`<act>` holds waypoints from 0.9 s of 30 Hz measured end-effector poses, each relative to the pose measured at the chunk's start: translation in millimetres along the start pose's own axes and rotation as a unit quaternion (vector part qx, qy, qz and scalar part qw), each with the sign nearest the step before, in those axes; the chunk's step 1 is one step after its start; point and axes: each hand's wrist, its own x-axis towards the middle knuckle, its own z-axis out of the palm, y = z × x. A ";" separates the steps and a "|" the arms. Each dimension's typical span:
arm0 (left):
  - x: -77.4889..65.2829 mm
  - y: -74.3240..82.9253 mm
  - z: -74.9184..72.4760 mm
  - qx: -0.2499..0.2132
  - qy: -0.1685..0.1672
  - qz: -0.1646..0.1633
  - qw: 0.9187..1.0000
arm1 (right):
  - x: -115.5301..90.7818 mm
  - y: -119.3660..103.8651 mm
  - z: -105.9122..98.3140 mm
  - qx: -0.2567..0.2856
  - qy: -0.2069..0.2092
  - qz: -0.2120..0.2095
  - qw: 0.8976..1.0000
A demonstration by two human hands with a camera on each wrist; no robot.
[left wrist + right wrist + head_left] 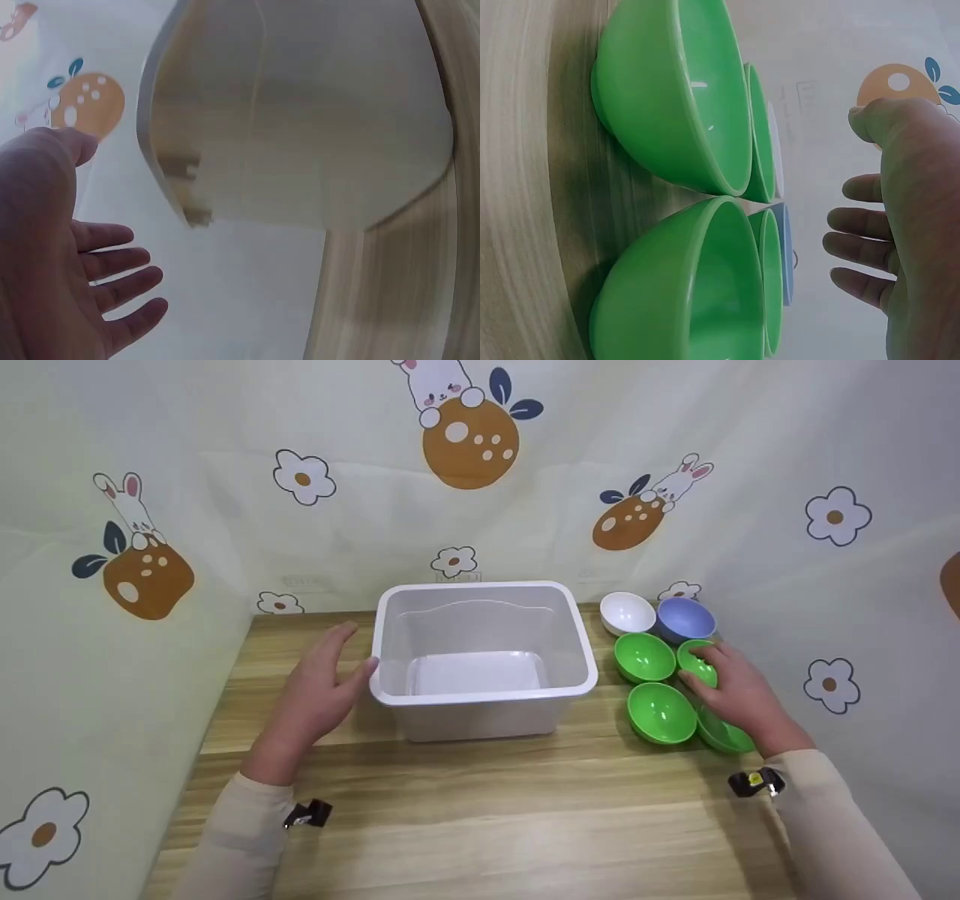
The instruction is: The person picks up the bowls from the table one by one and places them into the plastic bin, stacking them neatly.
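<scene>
In the head view a light grey plastic tub stands on the wooden table. My left hand is at its left side, fingers spread and holding nothing; the left wrist view shows the hand apart from the tub wall. Over the bowls at the right is my right hand, fingers extended above a green bowl. The right wrist view shows this hand raised off the bowls, gripping nothing. Beside it are green bowls, one partly hidden beneath the hand.
A white bowl and a blue bowl stand at the back of the bowl group. Patterned cloth hangs behind the table and along both sides. Bare wood lies in front of the tub.
</scene>
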 end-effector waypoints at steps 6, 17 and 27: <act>5.7 16.0 13.1 0.018 -0.042 -0.001 0.999 | -0.5 0.8 1.3 0.008 0.006 -0.006 1.000; 14.3 28.8 31.2 0.061 -0.069 -0.013 0.996 | -6.4 2.4 -0.3 0.009 -0.002 0.011 1.000; 16.9 30.1 35.7 0.072 -0.094 -0.037 0.992 | -6.8 1.5 -0.2 0.020 -0.002 0.016 1.000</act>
